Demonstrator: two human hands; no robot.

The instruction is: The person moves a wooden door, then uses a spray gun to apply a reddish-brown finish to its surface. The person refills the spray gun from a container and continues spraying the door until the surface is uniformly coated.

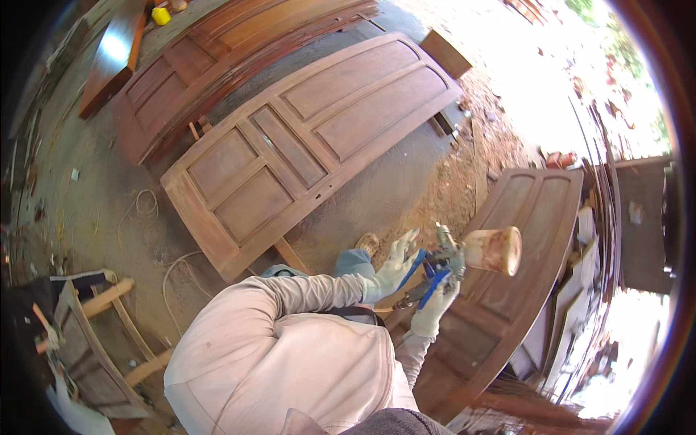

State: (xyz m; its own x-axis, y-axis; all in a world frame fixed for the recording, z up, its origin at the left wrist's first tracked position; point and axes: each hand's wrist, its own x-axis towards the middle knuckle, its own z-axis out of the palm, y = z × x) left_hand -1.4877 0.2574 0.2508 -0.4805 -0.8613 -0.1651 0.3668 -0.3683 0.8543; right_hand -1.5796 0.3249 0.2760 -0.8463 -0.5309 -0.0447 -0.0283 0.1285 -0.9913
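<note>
A spray gun [443, 255] with a stained, cream-coloured paint cup [493, 251] is gripped in my right hand [435, 297], which wears a white and blue work glove. The cup sticks out to the right, tilted onto its side. Just left of the gun is my left hand [395, 267], in a similar glove, with its fingers stretched out and apart. Whether its palm side touches the gun, I cannot tell. A hose [384, 309] runs from near the gun's handle toward my body. Ahead and to the left, a brown panelled wooden door [319, 152] lies raised off the floor.
Another panelled door [500, 290] leans to my right, against stacked boards [573, 312]. Farther back lie more reddish doors [181, 69] and a yellow container [161, 15]. A thin hose [174, 275] curls on the floor at left, near a wooden frame [109, 348].
</note>
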